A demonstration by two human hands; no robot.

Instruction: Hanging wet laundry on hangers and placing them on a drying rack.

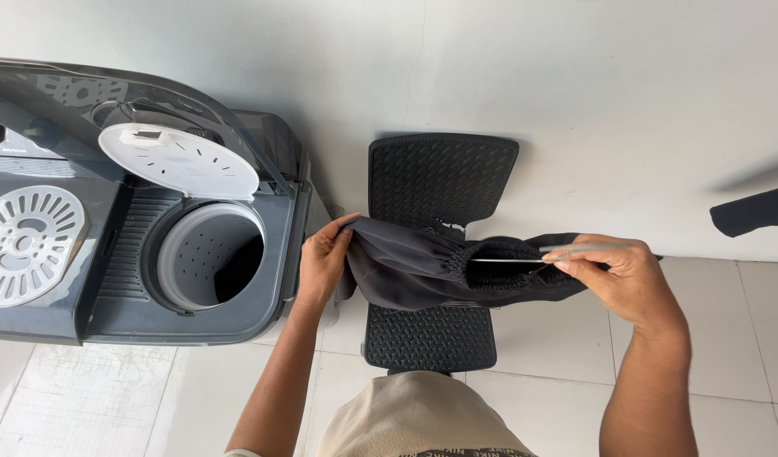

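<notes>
There is a single view, from a camera worn on the person's head, looking steeply down and slightly forward toward a white wall (575,101) where it meets the tiled floor (93,398). The lens sits close above the work: both forearms rise from the bottom edge, the left hand (323,261) and right hand (613,271) fall near mid-frame, and the person's beige shirt front (419,419) fills the lower centre. A twin-tub washing machine (59,313) is seen from above at the left, cut off by the frame edge; a black perforated folding chair (440,178) stands straight ahead against the wall. No second view overlaps it
</notes>
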